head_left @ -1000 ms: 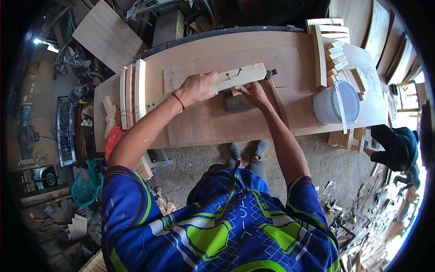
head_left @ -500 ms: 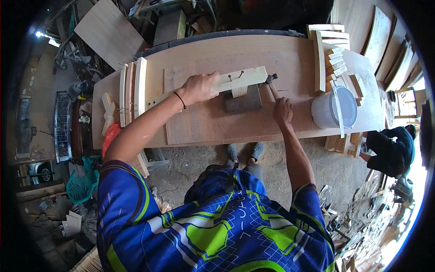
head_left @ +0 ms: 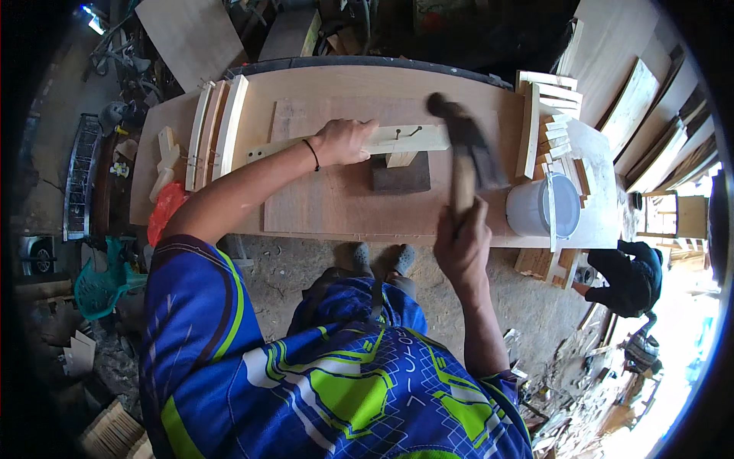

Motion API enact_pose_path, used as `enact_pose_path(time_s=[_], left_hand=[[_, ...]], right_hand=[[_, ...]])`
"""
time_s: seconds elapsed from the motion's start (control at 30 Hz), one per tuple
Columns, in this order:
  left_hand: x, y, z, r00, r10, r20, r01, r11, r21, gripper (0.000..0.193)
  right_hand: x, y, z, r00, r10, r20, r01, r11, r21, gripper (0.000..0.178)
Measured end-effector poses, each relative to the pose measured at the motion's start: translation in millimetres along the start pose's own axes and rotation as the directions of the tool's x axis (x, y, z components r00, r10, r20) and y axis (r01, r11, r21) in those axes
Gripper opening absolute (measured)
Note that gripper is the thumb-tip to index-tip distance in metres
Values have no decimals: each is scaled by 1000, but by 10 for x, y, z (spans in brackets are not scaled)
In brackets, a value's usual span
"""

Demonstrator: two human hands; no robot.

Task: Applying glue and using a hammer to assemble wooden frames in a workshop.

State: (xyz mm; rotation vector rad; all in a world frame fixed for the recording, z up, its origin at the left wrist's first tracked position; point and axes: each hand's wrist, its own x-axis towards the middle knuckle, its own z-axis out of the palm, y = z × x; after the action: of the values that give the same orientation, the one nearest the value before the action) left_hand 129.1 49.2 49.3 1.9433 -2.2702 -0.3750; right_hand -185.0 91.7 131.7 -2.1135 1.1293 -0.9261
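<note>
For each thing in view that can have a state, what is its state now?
Left hand: pressing flat on the wooden strip.
Right hand: closed around the hammer handle.
Hammer: raised above the bench, blurred.
Wooden strip: lying across a dark block, two nails standing in it.
White bucket: upright, a stick across its top.

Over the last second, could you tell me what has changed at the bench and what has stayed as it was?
The right hand left the wooden strip, drew back toward the near edge, and now grips a hammer raised above the board, its head blurred. The left hand stays pressed on the strip, which rests as before on the dark block. The white bucket and the stacked slats have not moved.
</note>
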Motion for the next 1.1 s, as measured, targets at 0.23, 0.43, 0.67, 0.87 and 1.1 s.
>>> enact_pose_path(time_s=[0.23,0.43,0.67,0.87,1.1], left_hand=[[-10,58,50,1000,-23,13,23,1000,3,45],[21,60,45,996,54,-68,-54,999,1,44],[-100,7,-4,999,-23,-27,23,1000,-5,44],[76,-18,97,998,63,-23,-63,998,8,45],[-142,-213,157,1000,-17,0,17,998,54,48]], right_hand=[[14,-117,87,976,24,214,8,989,-149,20],[94,217,228,953,111,283,-56,979,-196,18],[62,-281,-2048,971,-173,164,238,698,-675,29],[-521,1463,-477,995,-91,-38,91,996,-3,25],[-1120,718,595,848,480,223,-453,876,-164,25]])
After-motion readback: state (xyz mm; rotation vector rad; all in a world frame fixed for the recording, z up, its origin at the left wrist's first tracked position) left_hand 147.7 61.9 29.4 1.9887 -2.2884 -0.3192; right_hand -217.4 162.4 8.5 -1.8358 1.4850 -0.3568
